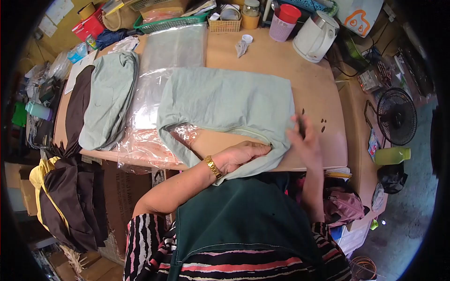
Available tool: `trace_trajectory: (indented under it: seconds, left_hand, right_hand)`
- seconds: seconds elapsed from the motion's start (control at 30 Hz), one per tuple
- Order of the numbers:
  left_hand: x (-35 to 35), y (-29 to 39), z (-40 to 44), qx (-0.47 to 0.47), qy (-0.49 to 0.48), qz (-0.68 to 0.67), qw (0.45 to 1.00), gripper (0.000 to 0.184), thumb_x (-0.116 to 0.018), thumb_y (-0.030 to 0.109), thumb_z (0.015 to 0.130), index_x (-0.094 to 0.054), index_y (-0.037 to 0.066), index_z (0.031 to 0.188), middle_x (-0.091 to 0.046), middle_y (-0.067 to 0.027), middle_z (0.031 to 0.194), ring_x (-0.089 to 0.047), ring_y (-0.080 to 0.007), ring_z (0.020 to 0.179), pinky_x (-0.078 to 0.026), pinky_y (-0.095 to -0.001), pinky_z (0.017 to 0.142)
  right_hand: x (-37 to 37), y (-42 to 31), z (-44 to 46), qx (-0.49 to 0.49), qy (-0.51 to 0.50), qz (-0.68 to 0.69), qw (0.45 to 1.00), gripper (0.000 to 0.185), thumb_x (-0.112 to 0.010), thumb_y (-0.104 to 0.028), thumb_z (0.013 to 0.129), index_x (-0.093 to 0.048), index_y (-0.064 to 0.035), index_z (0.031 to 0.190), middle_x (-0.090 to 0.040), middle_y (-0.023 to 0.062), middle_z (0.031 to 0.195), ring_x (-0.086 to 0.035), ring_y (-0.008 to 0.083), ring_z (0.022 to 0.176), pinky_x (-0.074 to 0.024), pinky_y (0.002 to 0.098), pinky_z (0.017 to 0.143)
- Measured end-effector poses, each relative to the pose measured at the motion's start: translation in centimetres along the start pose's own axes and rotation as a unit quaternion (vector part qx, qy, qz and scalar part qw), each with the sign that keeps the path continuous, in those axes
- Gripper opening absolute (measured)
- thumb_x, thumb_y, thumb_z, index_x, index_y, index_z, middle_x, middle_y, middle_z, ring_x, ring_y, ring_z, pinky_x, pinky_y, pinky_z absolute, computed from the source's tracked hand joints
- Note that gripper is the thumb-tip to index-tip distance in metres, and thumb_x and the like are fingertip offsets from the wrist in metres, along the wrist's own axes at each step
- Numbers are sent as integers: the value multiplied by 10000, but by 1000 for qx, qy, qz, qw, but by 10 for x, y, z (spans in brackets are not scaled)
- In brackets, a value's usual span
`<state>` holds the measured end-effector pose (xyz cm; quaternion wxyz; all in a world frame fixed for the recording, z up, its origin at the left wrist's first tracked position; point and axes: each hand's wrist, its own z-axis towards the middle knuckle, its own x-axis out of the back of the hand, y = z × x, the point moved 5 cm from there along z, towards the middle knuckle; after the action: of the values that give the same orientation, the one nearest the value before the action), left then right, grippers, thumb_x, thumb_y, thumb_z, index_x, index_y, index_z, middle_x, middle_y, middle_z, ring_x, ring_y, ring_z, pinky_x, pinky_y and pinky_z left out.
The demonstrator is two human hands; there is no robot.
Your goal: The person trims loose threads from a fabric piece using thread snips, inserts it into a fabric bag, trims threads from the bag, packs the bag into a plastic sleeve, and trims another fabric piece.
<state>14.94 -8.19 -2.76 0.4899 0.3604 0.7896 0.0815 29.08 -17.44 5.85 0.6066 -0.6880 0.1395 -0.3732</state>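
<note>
Near: At the near side of the desk point(328, 157), before a person in a dark green apron point(239, 215), the left hand point(246, 153) is closed in a pinch on the near right part of a pale green cloth point(229, 96), beside what looks like a zipper pull point(271, 144). The right hand point(308, 143), by the cloth's right edge, is blurred; whether it grips the dark shape point(301, 125) at its fingers cannot be told. Good handling calls for a firm pinch close to the pull, edges aligned, folds clear of the teeth.

Middle: The cloth lies partly over clear plastic point(164, 51), softly wrinkled, with a curved pale seam point(248, 131) along its opening. Leftward, folded green fabric point(111, 91) overlaps brown fabric point(75, 114).

Far: A white kettle point(315, 35) stands at right.
</note>
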Motion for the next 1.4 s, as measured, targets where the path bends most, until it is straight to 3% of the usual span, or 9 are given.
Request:
trace_trajectory:
  seconds: [0.1, 0.23, 0.37, 0.4, 0.5, 0.63, 0.77, 0.93, 1.4]
  left_hand:
    - [0, 4, 2, -78, 21, 93, 992, 283, -631, 185, 917, -621, 58, 1170, -653, -19, 1009, -609, -78, 866, -495, -211, 718]
    - [10, -4, 4, -110, 83, 134, 981, 286, -704, 73, 839, -550, 36, 1077, -656, -33, 950, -601, -86, 827, -482, -207, 694]
    - [8, 20, -20, -309, 150, 114, 932, 465, -704, -33, 798, -383, 22, 1130, -651, -68, 884, -605, -118, 807, -487, -230, 719]
    - [7, 23, -28, -316, 166, 107, 928, 495, -676, -44, 816, -328, 20, 1162, -655, -88, 909, -606, -116, 849, -492, -251, 750]
    - [4, 26, -38, -453, 175, 163, 859, 459, -663, -48, 836, -353, 67, 1154, -651, -85, 995, -603, -96, 912, -496, -243, 775]
    - [6, 31, -43, -443, 169, 90, 876, 421, -693, 20, 840, -402, 35, 1144, -649, -79, 911, -604, -106, 859, -508, -253, 747]
    - [6, 29, -36, -237, 60, -207, 947, 286, -695, 30, 844, -535, 51, 1081, -654, -59, 933, -613, -102, 829, -522, -255, 768]
    - [3, 39, -47, -418, 134, 44, 898, 287, -683, 10, 845, -569, 29, 1108, -636, -25, 878, -592, -55, 778, -509, -205, 733]
    - [-14, 47, -59, -514, 237, 245, 787, 395, -683, -20, 833, -609, 16, 1219, -531, 34, 819, -488, -30, 758, -443, -176, 710]
  right_hand:
    - [-22, -20, -15, -10, -45, -344, 938, 223, -681, -222, 800, -615, -10, 803, -578, 117, 663, -565, 162, 607, -455, 316, 587]
    - [-36, 6, -5, 46, -62, -418, 905, 296, -697, -296, 783, -622, -30, 676, -612, 164, 657, -570, 335, 578, -444, 406, 551]
    - [-47, 37, 9, -69, 10, 52, 996, 226, -686, -235, 842, -601, -68, 716, -561, 48, 555, -551, 200, 512, -419, 323, 489]
    - [-54, 45, 7, -147, 10, 297, 944, 210, -674, -202, 866, -580, -87, 718, -523, -2, 525, -529, 133, 496, -395, 276, 465]
    - [-75, 37, 5, -182, 29, 447, 875, 203, -636, -137, 904, -528, -133, 733, -427, -83, 533, -434, 20, 488, -312, 199, 439]
    - [-80, 18, 6, -171, 133, 462, 860, 250, -625, -120, 910, -484, -146, 705, -400, -92, 570, -365, 6, 489, -278, 190, 450]
    - [-78, 32, 6, -72, 20, 458, 886, 293, -607, -100, 922, -445, -149, 682, -410, -95, 623, -361, 16, 519, -272, 198, 479]
    - [-81, 27, 4, -33, 18, 422, 906, 338, -616, -115, 924, -412, -152, 657, -406, -91, 620, -359, 19, 532, -257, 199, 484]
    - [-85, 29, 6, -8, 74, 353, 933, 217, -609, -159, 932, -546, -115, 729, -451, -92, 632, -358, 12, 510, -244, 199, 449]
